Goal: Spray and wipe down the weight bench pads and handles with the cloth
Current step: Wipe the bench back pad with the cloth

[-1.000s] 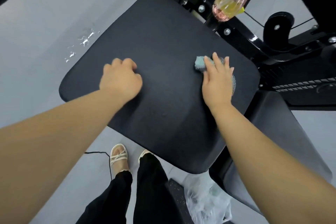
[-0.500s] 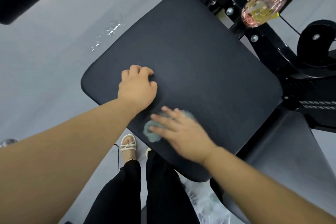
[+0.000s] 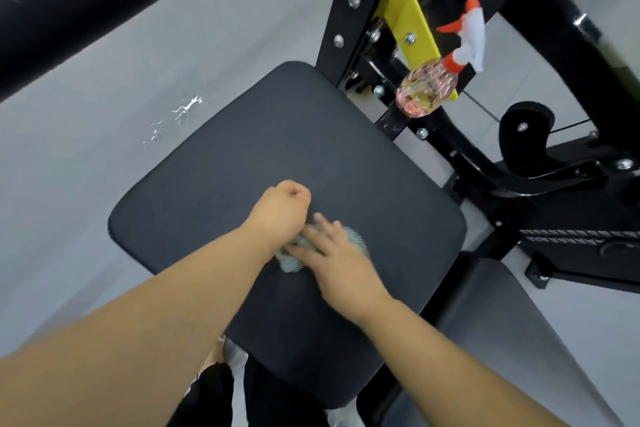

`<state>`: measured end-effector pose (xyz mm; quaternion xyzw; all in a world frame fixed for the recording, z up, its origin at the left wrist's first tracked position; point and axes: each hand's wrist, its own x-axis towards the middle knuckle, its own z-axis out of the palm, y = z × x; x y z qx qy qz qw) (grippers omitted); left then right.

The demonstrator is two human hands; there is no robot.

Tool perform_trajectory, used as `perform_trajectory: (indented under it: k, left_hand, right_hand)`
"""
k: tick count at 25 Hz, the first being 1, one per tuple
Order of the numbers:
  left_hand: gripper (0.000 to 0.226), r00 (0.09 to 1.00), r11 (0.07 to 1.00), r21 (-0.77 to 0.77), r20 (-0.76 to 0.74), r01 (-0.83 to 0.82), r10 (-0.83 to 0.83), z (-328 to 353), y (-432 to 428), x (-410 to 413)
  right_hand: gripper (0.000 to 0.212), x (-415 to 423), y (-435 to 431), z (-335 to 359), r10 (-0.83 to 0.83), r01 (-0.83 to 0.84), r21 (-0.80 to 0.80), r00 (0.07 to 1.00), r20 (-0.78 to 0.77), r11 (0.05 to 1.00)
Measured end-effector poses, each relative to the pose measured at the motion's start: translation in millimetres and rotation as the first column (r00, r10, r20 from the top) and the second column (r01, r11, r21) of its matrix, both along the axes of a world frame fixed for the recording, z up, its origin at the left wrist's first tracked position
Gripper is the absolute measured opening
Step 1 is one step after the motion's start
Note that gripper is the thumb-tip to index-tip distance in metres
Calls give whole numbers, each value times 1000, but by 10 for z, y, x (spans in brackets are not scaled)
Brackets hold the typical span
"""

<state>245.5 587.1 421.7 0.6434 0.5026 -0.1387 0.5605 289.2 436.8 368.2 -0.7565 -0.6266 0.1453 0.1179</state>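
A black seat pad (image 3: pixel 311 149) fills the middle of the view. My right hand (image 3: pixel 337 258) presses a small pale teal cloth (image 3: pixel 289 262) flat on the pad with straight fingers; most of the cloth is hidden under the hand. My left hand (image 3: pixel 280 211) rests on the pad as a curled fist holding nothing, touching the cloth's left side. A clear spray bottle (image 3: pixel 427 88) with pink liquid and an orange-white trigger hangs on the yellow frame bar (image 3: pixel 412 10) behind the pad.
The black machine frame (image 3: pixel 353 21) with bolts rises behind the pad. A second black pad (image 3: pixel 512 333) lies at the lower right, and a black roller pad (image 3: pixel 69 0) at the upper left. Wet spots (image 3: pixel 180 114) mark the grey floor. My legs stand below.
My right hand slid the cloth from the pad's far right side to its near middle, beside my left fist. The camera tilted, so the frame and bottle show more.
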Motion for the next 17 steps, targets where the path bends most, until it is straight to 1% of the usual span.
perform_trajectory:
  k: [1, 2, 3, 4, 5, 6, 7, 8, 9, 10, 11, 12, 13, 14, 15, 16, 17]
  left_hand:
    - [21, 999, 996, -71, 12, -50, 51, 33, -3, 67]
    - [22, 996, 988, -129, 24, -80, 83, 89, -13, 147]
    - [32, 989, 969, -215, 60, -122, 138, 153, -26, 246]
    - [46, 968, 923, -341, 111, -177, 226, 216, -42, 364]
    - [56, 935, 850, -479, 146, -219, 324, 289, -62, 506]
    - [59, 901, 773, -588, 165, -237, 402, 361, -89, 660]
    - [53, 867, 718, -650, 180, -251, 465, 403, -114, 822]
    - [42, 833, 687, -667, 179, -288, 524, 414, -123, 952]
    - [30, 794, 671, -651, 170, -355, 584, 398, -116, 1068]
    - [22, 759, 666, -609, 154, -431, 632, 365, -90, 1157]
    - [19, 751, 694, -535, 156, -481, 641, 304, -48, 1187]
    - [19, 777, 757, -441, 183, -483, 602, 256, -2, 1198]
    - [23, 813, 814, -358, 203, -458, 546, 214, 37, 1188]
    - [27, 834, 844, -304, 210, -441, 511, 197, 69, 1180]
    - [28, 840, 851, -286, 203, -440, 503, 176, 90, 1173]
    - [27, 838, 841, -300, 183, -450, 514, 166, 100, 1154]
    - [23, 831, 823, -326, 161, -466, 533, 152, 107, 1150]
  right_hand:
    - [51, 192, -33, 85, -187, 190, 30, 978, -96, 981]
    - [46, 404, -33, 199, -403, 421, 44, 890, -212, 906]
    - [44, 615, 5, 365, -572, 607, 8, 753, -325, 795]
    - [44, 800, 73, 524, -672, 719, -53, 617, -409, 693]
    - [44, 942, 150, 684, -713, 763, -106, 533, -455, 638]
    - [40, 1042, 231, 814, -705, 761, -133, 501, -501, 635]
    - [33, 1111, 312, 928, -667, 729, -151, 496, -556, 668]
    - [25, 1144, 380, 1018, -619, 682, -175, 487, -616, 710]
    - [19, 1196, 414, 1068, -582, 637, -209, 456, -673, 742]
    - [16, 1306, 427, 1059, -567, 621, -237, 410, -714, 747]
    - [15, 1428, 438, 1029, -582, 663, -245, 350, -734, 707]
    - [18, 1608, 451, 974, -622, 752, -232, 285, -729, 616]
    - [26, 1784, 470, 938, -665, 840, -220, 203, -719, 495]
    - [39, 1968, 485, 864, -708, 901, -217, 128, -695, 376]
    - [56, 2112, 505, 803, -743, 926, -228, 77, -665, 301]
    - [69, 2234, 533, 723, -769, 928, -244, 67, -636, 283]
    - [74, 2350, 585, 637, -769, 917, -242, 100, -631, 318]
